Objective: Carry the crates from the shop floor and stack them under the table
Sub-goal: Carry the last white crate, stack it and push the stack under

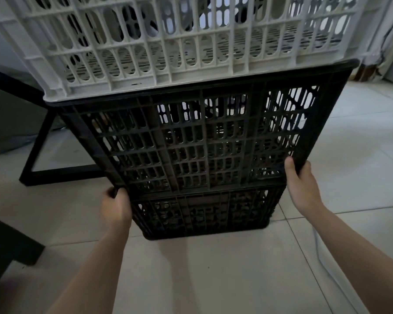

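Pale tiled floor (pixel 213 279), black table frame (pixel 39 155)

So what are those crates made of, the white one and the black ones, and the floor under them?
White crate: looks like moulded plastic, matte, judging by its ribbed lattice walls with slotted holes. Black crates: seemingly the same moulded plastic, dull and a bit dusty; both hands, left and right, grip the side edges. Floor: probably ceramic tile, pale with a slight sheen and thin grout lines.

A white lattice crate (pixel 168 41) tops black lattice crates (pixel 202 143) on pale grey tiles (pixel 213 279).
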`<action>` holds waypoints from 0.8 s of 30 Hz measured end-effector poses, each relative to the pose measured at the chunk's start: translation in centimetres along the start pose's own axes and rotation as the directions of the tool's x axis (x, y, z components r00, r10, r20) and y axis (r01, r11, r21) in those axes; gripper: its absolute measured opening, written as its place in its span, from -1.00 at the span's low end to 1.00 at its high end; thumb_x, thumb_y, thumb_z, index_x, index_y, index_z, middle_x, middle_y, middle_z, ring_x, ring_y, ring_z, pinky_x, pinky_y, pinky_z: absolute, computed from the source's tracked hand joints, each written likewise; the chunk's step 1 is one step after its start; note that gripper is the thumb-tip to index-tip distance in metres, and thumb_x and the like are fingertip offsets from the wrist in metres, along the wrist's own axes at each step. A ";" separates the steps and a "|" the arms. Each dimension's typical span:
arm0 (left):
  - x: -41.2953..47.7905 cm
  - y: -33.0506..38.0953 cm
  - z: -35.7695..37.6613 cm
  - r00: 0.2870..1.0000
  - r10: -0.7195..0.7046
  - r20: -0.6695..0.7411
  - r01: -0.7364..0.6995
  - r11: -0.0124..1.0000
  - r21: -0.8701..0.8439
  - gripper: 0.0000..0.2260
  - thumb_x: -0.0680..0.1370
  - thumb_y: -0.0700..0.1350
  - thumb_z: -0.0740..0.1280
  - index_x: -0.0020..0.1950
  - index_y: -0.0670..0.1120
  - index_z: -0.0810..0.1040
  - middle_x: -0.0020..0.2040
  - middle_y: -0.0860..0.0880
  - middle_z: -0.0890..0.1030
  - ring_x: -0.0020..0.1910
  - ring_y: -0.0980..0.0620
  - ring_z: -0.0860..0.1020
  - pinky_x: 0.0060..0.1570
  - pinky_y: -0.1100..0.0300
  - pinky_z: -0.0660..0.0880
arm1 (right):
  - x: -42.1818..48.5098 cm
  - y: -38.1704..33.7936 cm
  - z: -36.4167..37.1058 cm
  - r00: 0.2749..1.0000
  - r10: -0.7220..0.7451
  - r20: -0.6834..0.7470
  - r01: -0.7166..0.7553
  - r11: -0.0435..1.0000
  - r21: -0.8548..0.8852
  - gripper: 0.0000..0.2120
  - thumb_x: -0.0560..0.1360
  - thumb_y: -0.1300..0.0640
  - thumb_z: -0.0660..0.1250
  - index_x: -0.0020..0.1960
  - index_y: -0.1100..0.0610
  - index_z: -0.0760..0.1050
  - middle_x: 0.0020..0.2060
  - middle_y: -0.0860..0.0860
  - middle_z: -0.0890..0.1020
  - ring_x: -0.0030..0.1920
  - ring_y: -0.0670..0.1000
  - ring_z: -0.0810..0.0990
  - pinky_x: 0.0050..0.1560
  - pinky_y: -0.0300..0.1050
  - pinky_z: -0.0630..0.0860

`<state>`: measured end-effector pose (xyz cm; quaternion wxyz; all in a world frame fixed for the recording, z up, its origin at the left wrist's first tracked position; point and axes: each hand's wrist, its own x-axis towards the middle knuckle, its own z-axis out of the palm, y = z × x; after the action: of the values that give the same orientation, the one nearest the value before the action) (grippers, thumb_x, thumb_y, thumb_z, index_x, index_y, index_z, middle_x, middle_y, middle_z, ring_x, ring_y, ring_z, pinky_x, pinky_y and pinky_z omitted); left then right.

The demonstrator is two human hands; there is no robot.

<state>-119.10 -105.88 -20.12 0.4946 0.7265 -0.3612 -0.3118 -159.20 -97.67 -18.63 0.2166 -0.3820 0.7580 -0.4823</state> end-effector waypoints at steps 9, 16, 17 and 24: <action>0.3 -0.2 0.2 0.999 0.031 -0.023 -0.030 0.998 0.057 -0.63 0.49 0.00 0.19 0.22 -0.12 0.51 0.00 -0.08 0.58 -0.04 -0.08 0.52 -0.04 0.06 0.39 | 0.2 -0.7 2.3 0.990 0.107 -0.090 -0.087 0.977 0.196 -0.44 0.57 -0.26 0.05 0.37 0.11 0.17 0.29 0.11 0.37 0.25 0.12 0.42 0.15 -0.08 0.27; 0.6 0.0 -0.4 0.989 0.137 0.055 -0.146 0.963 0.226 -0.79 0.54 -0.02 0.20 0.16 -0.01 0.44 -0.03 -0.04 0.55 -0.05 -0.08 0.50 -0.01 0.03 0.41 | 0.4 -0.2 2.2 0.994 0.078 -0.072 -0.063 0.980 0.191 -0.46 0.59 -0.21 0.06 0.36 0.18 0.15 0.31 0.12 0.35 0.30 0.13 0.38 0.17 -0.10 0.23; 0.7 0.2 -0.5 0.984 0.152 0.088 -0.170 0.952 0.254 -0.79 0.54 -0.04 0.22 0.17 -0.01 0.44 -0.02 -0.03 0.55 -0.04 -0.07 0.51 -0.01 0.03 0.42 | 0.5 -0.1 2.1 0.995 0.067 -0.071 -0.051 0.978 0.203 -0.46 0.59 -0.20 0.07 0.35 0.19 0.15 0.28 0.11 0.36 0.29 0.11 0.37 0.19 -0.09 0.25; -0.6 0.7 -1.1 0.966 0.242 0.090 -0.252 0.959 0.129 -0.93 0.54 -0.14 0.23 -0.01 -0.01 0.47 -0.14 0.06 0.57 -0.17 0.10 0.54 -0.18 0.17 0.41 | 0.4 0.2 2.0 0.998 0.027 -0.048 -0.016 0.978 0.210 -0.45 0.58 -0.24 0.07 0.35 0.16 0.15 0.18 -0.02 0.33 0.19 -0.03 0.34 0.19 -0.08 0.25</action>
<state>-118.72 -105.04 -19.09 0.4643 0.6965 -0.4877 -0.2481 -158.19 -99.08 -19.66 0.2417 -0.3364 0.7123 -0.5666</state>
